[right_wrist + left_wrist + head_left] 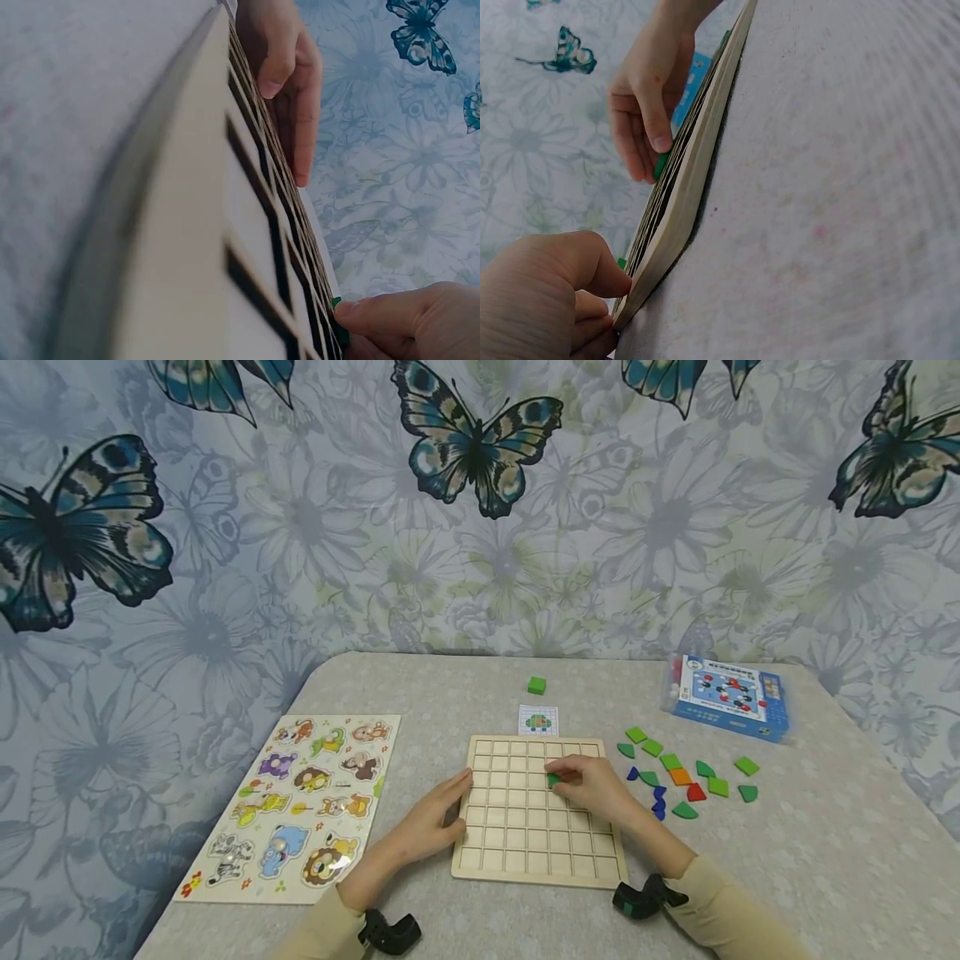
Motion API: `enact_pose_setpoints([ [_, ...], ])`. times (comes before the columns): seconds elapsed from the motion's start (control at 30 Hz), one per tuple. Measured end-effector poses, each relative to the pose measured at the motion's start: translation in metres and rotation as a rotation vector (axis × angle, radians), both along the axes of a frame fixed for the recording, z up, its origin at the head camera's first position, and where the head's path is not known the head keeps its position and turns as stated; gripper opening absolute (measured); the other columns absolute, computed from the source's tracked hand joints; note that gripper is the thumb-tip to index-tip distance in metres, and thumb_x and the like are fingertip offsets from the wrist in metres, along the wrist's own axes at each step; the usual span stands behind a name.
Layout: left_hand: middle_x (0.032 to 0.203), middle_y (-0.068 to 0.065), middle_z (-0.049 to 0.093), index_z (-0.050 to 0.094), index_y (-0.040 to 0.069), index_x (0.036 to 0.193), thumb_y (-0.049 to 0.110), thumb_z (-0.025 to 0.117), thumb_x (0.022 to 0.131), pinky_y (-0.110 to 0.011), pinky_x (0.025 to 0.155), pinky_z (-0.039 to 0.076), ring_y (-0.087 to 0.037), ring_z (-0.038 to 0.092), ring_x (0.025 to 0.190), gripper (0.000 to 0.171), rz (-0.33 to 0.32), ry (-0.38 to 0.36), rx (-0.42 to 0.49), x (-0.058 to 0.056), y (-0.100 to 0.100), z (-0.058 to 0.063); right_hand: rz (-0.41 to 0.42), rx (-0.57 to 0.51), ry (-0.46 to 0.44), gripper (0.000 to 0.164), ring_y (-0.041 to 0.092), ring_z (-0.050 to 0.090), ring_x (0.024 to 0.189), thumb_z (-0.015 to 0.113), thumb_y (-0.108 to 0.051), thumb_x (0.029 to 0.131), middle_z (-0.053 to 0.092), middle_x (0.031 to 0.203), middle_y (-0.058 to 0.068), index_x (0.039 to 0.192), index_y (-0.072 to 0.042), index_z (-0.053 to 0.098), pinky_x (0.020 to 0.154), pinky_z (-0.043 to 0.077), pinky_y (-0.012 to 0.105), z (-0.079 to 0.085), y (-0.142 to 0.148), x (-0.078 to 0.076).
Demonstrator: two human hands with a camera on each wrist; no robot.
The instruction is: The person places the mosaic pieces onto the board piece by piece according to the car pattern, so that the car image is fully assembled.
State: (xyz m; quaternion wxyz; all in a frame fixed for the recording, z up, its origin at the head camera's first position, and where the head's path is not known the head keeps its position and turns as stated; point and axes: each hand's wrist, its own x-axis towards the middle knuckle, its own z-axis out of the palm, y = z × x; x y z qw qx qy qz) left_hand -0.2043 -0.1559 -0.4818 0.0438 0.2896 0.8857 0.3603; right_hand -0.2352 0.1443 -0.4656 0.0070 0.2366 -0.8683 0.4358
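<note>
A wooden board (517, 841) with a raised grid of square cells lies in the middle of the table. My right hand (596, 789) pinches a small green piece (553, 780) between thumb and fingertips, over the upper right cells. The right wrist view shows the same green piece (340, 319) at the grid's surface; its exact shape is hidden by the fingers. Along the board's left edge rests my left hand (423, 825), fingers extended and thumb apart, touching the rim. Just beyond the board lies a small card (538, 721) with a green gridded picture.
Loose green, orange (680, 777), red (696, 792) and blue (659, 803) pieces are scattered right of the board. A green square block (537, 685) sits behind the card. A blue-labelled box (731, 697) stands back right. An animal puzzle board (300, 810) lies left.
</note>
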Motion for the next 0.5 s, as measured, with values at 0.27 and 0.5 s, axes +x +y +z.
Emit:
enact_pose_setpoints([
  [0.27, 0.152, -0.015, 0.025, 0.028, -0.004, 0.146, 0.008, 0.056, 0.083, -0.046, 0.110, 0.023, -0.028, 0.022, 0.139, 0.069, 0.004, -0.007, 0.012, 0.0004, 0.0004, -0.0003, -0.009, 0.047, 0.067, 0.030, 0.020, 0.064, 0.091, 0.071, -0.002, 0.081, 0.067, 0.105, 0.008, 0.110, -0.003, 0.069, 0.073, 0.053, 0.022, -0.0043, -0.0019, 0.0007],
  [0.5, 0.152, -0.015, 0.026, 0.029, -0.004, 0.145, 0.008, 0.056, 0.083, -0.047, 0.110, 0.023, -0.029, 0.023, 0.138, 0.069, 0.003, -0.003, 0.019, 0.0002, 0.0004, -0.0012, -0.015, 0.113, 0.124, 0.032, 0.019, 0.062, 0.091, 0.072, -0.005, 0.080, 0.068, 0.105, 0.007, 0.112, -0.005, 0.070, 0.073, 0.053, 0.027, -0.0060, -0.0023, 0.0003],
])
